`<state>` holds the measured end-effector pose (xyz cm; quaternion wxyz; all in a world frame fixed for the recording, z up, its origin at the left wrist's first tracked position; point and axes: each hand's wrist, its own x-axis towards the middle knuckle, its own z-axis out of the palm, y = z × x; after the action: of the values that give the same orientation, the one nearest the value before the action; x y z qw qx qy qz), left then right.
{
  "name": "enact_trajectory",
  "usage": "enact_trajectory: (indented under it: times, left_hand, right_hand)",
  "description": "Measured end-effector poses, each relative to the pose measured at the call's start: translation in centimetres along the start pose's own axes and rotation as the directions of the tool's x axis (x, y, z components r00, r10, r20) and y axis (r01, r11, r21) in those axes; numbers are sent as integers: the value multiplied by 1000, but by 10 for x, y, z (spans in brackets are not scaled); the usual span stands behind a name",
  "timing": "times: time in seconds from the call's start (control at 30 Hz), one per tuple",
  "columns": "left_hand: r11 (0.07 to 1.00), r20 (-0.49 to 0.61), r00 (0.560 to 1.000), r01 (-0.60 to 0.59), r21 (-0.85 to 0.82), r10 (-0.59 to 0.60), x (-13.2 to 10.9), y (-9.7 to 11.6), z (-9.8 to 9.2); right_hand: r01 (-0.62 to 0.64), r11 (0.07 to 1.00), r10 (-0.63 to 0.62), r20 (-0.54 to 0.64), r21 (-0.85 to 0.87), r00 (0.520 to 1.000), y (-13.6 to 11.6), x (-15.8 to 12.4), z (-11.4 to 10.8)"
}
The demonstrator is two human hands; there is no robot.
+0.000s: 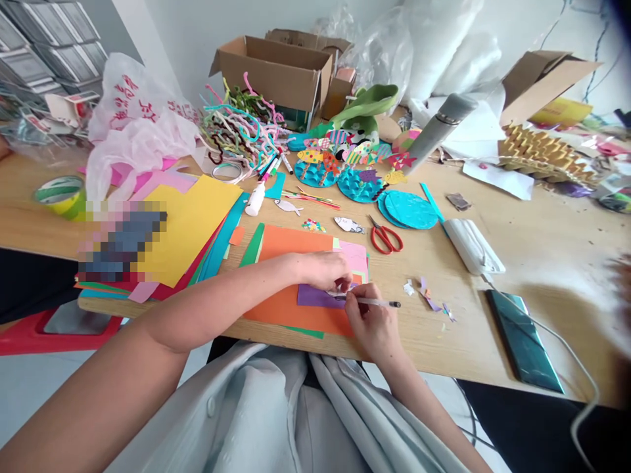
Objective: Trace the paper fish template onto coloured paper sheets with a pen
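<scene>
My right hand grips a clear-barrelled pen, its dark end pointing right and its tip toward my left fingers. Curled down beside it, my left hand has its fingertips closed on the purple paper. A small white bit shows under those fingertips, too covered to name. The purple sheet lies on orange paper, with pink paper just beyond my hands. Past the sheets are red-handled scissors, a white fish cutout and a small heap of coloured paper bits.
Left lie stacked coloured sheets and green tape. Blue discs, decorated fish, pipe cleaners and a grey flask stand behind. At right are a white power bank, a cable and a phone.
</scene>
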<state>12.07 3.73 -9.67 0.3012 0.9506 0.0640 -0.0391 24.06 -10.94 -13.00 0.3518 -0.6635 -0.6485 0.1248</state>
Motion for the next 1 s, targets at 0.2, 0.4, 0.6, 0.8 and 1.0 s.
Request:
enact_trajectory:
  times: [0.2, 0.4, 0.6, 0.8, 1.0]
  left_hand:
    - [997, 2, 1000, 30, 64, -30, -2, 2, -1]
    - [999, -7, 1000, -4, 51, 4, -3, 2, 1]
    - [998, -2, 1000, 1, 61, -1, -3, 4, 0]
    - [997, 7, 1000, 24, 69, -24, -3, 8, -2]
    - [998, 12, 999, 48, 47, -48, -4, 9, -2]
  right_hand:
    - [-45, 994, 39, 58, 101, 998, 4, 8, -6]
    - [-56, 981, 48, 50, 188, 998, 9, 4, -2]
    - [-47, 980, 53, -26, 194, 998, 10, -3, 2]
    - [-39, 984, 48, -43, 172, 998, 9, -6, 4]
    - [-8, 990, 19, -78, 138, 997, 7, -6, 5]
